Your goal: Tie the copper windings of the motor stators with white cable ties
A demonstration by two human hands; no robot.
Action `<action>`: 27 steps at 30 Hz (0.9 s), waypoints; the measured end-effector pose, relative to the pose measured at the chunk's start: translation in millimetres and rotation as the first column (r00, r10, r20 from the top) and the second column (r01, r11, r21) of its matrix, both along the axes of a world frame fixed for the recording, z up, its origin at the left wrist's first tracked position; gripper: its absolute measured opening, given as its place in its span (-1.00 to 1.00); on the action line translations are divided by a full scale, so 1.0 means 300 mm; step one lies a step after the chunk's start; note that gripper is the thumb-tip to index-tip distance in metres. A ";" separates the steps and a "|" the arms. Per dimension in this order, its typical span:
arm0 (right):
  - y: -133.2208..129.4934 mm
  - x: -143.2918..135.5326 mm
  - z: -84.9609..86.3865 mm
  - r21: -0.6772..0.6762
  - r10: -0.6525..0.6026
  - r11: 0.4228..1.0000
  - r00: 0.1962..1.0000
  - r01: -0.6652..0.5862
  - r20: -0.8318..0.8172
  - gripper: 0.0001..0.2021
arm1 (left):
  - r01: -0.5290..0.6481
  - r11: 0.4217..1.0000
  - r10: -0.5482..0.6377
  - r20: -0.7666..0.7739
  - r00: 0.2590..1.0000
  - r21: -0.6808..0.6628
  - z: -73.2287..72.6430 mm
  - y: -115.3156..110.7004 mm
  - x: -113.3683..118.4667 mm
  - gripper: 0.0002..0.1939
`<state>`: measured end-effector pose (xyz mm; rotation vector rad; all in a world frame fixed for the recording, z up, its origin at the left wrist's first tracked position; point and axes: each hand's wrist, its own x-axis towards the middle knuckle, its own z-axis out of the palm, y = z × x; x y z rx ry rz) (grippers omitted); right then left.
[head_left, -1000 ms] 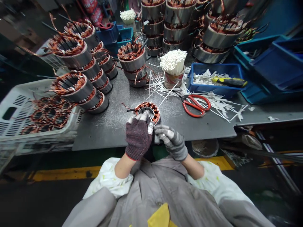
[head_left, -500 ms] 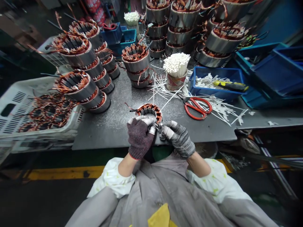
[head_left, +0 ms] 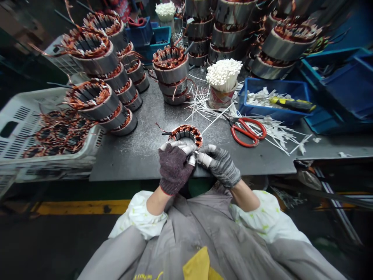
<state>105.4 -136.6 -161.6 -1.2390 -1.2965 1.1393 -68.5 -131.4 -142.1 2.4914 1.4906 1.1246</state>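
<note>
A motor stator (head_left: 190, 130), a steel ring with copper windings and a dark lead, sits near the table's front edge. My left hand (head_left: 176, 169), in a dark purple glove with white-wrapped fingertips, is closed on its near side and hides that part. My right hand (head_left: 223, 166), in a grey striped glove, pinches at the stator's near right edge, its fingertips almost touching my left thumb. Something small and pale shows between the two hands, too small to name. A thin white strand (head_left: 216, 119) slants from beside the stator toward the upper right.
Red-handled scissors (head_left: 247, 132) lie right of the stator. Behind stand a cup of white sticks (head_left: 223, 81), loose white strands and a blue bin (head_left: 274, 111) with a yellow-black tool. Stacked stators (head_left: 94, 99) stand left, beside a white crate (head_left: 17, 149); more stacks (head_left: 227, 29) stand behind.
The view has shifted slightly. My right fingers have closed in nearer the stator's edge and my left thumb. My left hand keeps its hold on the stator.
</note>
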 end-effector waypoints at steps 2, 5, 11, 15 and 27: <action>0.004 0.006 0.006 0.010 0.014 1.000 0.999 -0.015 0.030 -0.83 | 0.013 1.000 -0.013 -0.007 1.000 0.002 -0.001 -0.001 -0.003 -0.81; 0.002 0.012 0.014 -0.009 0.024 1.000 1.000 -0.024 0.002 -0.84 | -0.014 1.000 0.014 -0.020 1.000 -0.023 0.001 -0.002 -0.002 -0.82; 0.023 0.019 0.014 0.067 0.068 0.995 0.990 -0.077 0.125 -0.85 | 0.037 0.999 -0.040 -0.067 0.997 -0.036 0.005 -0.001 -0.015 -0.73; 0.032 0.044 0.032 0.253 0.102 0.942 0.906 -0.221 0.411 -0.82 | 0.112 0.992 -0.116 -0.087 0.989 -0.052 0.015 -0.006 -0.035 -0.73; 0.075 0.044 0.091 0.504 -0.267 0.830 0.963 0.240 -0.019 -0.81 | -0.006 0.998 0.006 -0.002 1.000 -0.062 0.012 -0.028 -0.004 -0.82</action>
